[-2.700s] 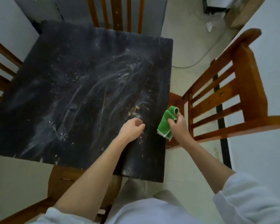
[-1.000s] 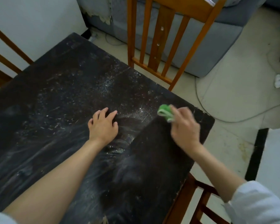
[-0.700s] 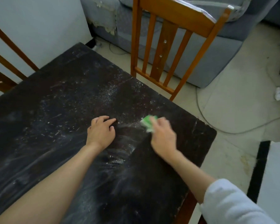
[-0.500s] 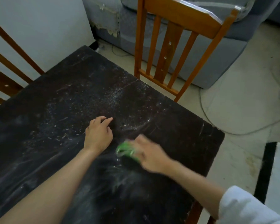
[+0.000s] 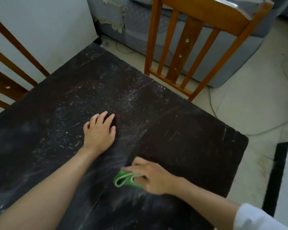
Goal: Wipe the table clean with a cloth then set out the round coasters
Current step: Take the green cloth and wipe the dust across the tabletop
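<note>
The dark table [image 5: 189, 146] is streaked with white dust and crumbs, thickest near its middle and along the near side. My right hand [image 5: 153, 176] presses a folded green cloth [image 5: 123, 180] flat on the tabletop, near the table's middle front. My left hand [image 5: 99, 131] rests palm down on the table, fingers spread, a little to the far left of the cloth and holding nothing. No coasters are in view.
A wooden chair [image 5: 194, 47] stands at the table's far edge, with a grey sofa [image 5: 239, 67] behind it. Another wooden chair [image 5: 5, 77] sits at the left against a white wall. A cable [image 5: 256, 131] trails across the tiled floor on the right.
My right hand has dragged the green cloth from the far right edge back toward me across the table. My left hand has stayed planted in place.
</note>
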Motion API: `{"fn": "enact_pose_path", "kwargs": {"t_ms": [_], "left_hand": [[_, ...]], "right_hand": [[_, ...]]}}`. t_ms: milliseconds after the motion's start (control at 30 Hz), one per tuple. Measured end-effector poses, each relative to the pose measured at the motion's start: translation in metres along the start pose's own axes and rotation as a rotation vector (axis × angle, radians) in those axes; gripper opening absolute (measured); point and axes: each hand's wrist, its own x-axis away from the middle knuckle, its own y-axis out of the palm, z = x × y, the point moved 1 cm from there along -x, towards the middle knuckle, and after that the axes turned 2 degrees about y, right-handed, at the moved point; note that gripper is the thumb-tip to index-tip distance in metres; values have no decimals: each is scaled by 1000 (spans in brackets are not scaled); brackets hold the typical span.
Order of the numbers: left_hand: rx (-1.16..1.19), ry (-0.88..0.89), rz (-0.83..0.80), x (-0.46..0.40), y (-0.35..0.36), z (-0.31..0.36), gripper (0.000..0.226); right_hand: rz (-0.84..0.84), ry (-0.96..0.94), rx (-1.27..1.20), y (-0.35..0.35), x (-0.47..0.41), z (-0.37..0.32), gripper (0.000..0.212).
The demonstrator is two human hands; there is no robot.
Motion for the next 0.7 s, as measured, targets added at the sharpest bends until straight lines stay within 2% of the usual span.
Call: {"fn": "enact_pose_path", "kwargs": {"t_ms": [33, 100, 167, 233, 300, 367, 433, 467, 533, 567, 600, 667, 700], "left_hand": [[-11, 12, 4, -1, 0, -2, 47], [-12, 27, 6, -2, -1, -5, 45], [11, 25, 14, -4, -2, -7, 42], [31, 15, 17, -5, -3, -8, 41], [30, 20, 19, -5, -1, -10, 41], [33, 28, 35, -6, 1, -11, 40], [49, 30, 79, -6, 4, -12, 37], [56, 27, 107, -5, 6, -12, 36], [58, 18, 149, -5, 10, -12, 34], [56, 13, 164, -5, 12, -10, 33], [57, 3, 178, -5, 13, -7, 33], [69, -40, 192, -5, 15, 2, 34], [77, -69, 186, -5, 17, 7, 35]], "right_hand": [[114, 1, 14, -10, -2, 7, 38], [545, 110, 92, -52, -13, 34, 31], [889, 385, 272, -111, -22, 60, 28], [1055, 656, 364, -157, -23, 81, 40], [1025, 833, 325, -166, -29, 88, 51], [916, 811, 450, -142, -37, 77, 55], [770, 585, 527, -103, -43, 53, 55], [645, 426, 493, -80, -44, 41, 53], [347, 157, 286, -41, -39, 16, 48], [240, 95, 149, -31, -34, 11, 46], [244, 58, 60, -30, -29, 10, 44], [557, 118, 27, -47, -19, 22, 42], [740, 234, 72, -61, -10, 32, 43]]}}
